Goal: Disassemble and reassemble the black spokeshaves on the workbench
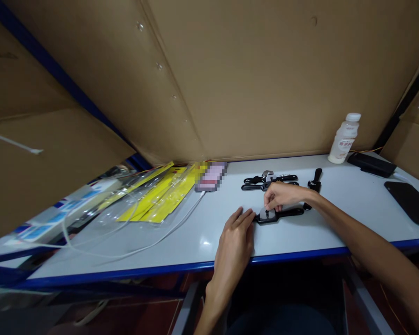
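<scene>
The step in hand appears to be close work on a tool's plate, and the next move calls for steady support and fine fingertip control. The tool lies on the table, right below the bunched fingertips of the right hand, beside the left hand's flatter fingers; whether either grasps it cannot be told.
</scene>
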A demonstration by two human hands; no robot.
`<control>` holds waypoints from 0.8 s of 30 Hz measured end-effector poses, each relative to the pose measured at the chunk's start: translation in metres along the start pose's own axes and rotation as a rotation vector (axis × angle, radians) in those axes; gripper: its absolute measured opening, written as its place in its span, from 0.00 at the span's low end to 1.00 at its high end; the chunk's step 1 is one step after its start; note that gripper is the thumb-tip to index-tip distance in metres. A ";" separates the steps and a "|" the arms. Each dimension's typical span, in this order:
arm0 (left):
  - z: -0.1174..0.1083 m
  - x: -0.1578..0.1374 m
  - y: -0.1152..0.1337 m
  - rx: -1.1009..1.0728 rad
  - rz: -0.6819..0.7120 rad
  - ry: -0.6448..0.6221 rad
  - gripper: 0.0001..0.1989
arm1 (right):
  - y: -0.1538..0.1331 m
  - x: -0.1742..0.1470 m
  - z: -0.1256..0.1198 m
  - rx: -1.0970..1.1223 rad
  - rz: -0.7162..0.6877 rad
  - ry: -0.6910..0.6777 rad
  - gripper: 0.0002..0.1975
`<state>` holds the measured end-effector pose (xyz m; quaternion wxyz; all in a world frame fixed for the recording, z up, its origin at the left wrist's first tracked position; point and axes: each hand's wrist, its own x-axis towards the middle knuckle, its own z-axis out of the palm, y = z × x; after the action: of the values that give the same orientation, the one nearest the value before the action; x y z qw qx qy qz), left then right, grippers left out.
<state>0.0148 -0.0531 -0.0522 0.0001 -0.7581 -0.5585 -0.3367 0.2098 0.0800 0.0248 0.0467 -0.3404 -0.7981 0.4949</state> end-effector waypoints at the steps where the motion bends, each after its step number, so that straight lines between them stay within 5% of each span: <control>1: 0.000 0.000 0.000 -0.001 0.004 0.002 0.17 | -0.001 -0.001 0.000 -0.003 -0.001 -0.005 0.04; 19: 0.000 0.001 -0.001 0.022 0.018 0.005 0.17 | -0.006 -0.003 0.000 -0.073 -0.005 0.006 0.04; 21: 0.001 0.000 -0.001 0.010 0.009 0.010 0.17 | -0.008 -0.007 -0.010 -0.094 -0.013 0.086 0.05; 24: 0.001 0.000 0.001 -0.009 -0.006 0.024 0.17 | -0.006 -0.019 -0.036 -0.193 0.001 0.424 0.13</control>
<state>0.0160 -0.0532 -0.0528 0.0024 -0.7522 -0.5593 -0.3485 0.2361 0.0945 0.0524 0.1804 -0.4403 -0.8138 0.3338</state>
